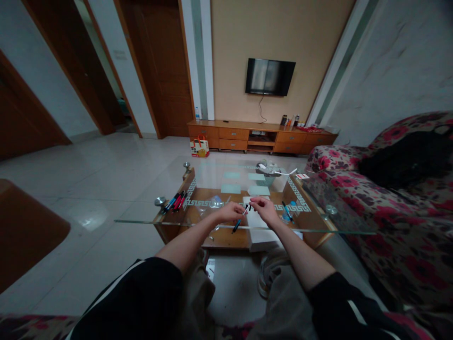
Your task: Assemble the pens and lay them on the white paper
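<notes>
Over the glass table, my two hands are close together, their fingertips nearly meeting. My left hand is closed on a thin whitish stick with a dark end, which looks like a pen refill. Between the fingers of my right hand is a small black pen part, too small to name exactly. A blue and black pen barrel lies slanted just below my left hand, near the front edge of the glass.
Several blue, black and red pens lie at the left. A blue pen lies at the right. Under the glass stand a white box and a basket. A floral sofa borders the right side.
</notes>
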A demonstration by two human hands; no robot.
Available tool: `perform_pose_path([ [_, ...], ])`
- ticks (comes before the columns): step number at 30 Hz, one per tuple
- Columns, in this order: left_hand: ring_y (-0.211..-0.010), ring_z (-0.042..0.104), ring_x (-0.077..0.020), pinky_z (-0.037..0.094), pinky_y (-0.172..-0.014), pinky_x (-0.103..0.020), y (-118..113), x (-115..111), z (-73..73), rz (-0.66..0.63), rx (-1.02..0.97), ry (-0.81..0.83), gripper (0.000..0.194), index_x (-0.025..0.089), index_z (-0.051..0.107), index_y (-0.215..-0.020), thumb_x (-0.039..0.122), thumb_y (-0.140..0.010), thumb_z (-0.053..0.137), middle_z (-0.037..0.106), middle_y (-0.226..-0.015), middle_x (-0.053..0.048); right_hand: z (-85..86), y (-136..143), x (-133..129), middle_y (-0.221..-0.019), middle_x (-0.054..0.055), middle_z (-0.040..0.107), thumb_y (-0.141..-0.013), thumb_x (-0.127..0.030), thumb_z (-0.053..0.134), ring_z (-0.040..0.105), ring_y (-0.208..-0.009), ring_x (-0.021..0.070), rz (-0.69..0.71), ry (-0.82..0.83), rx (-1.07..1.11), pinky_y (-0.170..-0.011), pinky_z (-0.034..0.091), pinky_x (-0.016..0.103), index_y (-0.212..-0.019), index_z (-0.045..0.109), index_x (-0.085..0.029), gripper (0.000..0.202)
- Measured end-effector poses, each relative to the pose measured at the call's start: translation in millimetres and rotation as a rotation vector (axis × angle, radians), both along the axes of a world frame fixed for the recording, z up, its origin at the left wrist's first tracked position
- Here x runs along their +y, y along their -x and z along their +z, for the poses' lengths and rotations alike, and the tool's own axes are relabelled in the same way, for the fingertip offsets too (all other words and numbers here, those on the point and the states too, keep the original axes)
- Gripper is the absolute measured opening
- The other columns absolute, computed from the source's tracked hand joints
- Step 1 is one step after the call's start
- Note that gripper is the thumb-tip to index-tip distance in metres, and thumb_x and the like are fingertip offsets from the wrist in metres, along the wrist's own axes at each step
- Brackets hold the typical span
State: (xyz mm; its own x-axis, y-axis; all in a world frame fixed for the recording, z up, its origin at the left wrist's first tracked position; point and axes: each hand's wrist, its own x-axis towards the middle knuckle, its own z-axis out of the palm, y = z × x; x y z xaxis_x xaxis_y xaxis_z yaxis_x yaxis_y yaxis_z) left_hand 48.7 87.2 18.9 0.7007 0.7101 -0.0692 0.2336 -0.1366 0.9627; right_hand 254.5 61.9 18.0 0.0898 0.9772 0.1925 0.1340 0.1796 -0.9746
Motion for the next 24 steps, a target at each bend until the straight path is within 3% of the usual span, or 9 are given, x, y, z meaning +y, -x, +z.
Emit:
perform_pose_path([
  [16,-0.051,0.053,-0.0085,0.041,-0.049,-0.017,-0.4,1.7,-3.2,0.004,0.013,-0.030,0.028,0.009,0.075,-0.093,0.025,-0.070,0.072,0.062,-0.064,0.000,-6.7,-0.2,2.3,-0.073,0.003,0.070,-0.068,-0.043,0.080,0.059,-0.065,0.0145,0.063,0.015,-0.005,-0.063,0.047,0.028,-0.095,0.074,-0.014,0.040],
  [24,-0.050,0.052,-0.0082,0.040,-0.049,-0.018,0.6,4.1,-5.2,-0.034,0.004,-0.050,0.026,0.008,0.074,-0.091,0.026,-0.071,0.072,0.064,-0.063,0.000,8.5,4.5,-9.1,-0.073,0.004,0.071,-0.069,-0.037,0.075,0.059,-0.063,0.0147,0.086,0.105,-0.024,-0.055,0.043,0.025,-0.101,0.071,-0.013,0.040],
])
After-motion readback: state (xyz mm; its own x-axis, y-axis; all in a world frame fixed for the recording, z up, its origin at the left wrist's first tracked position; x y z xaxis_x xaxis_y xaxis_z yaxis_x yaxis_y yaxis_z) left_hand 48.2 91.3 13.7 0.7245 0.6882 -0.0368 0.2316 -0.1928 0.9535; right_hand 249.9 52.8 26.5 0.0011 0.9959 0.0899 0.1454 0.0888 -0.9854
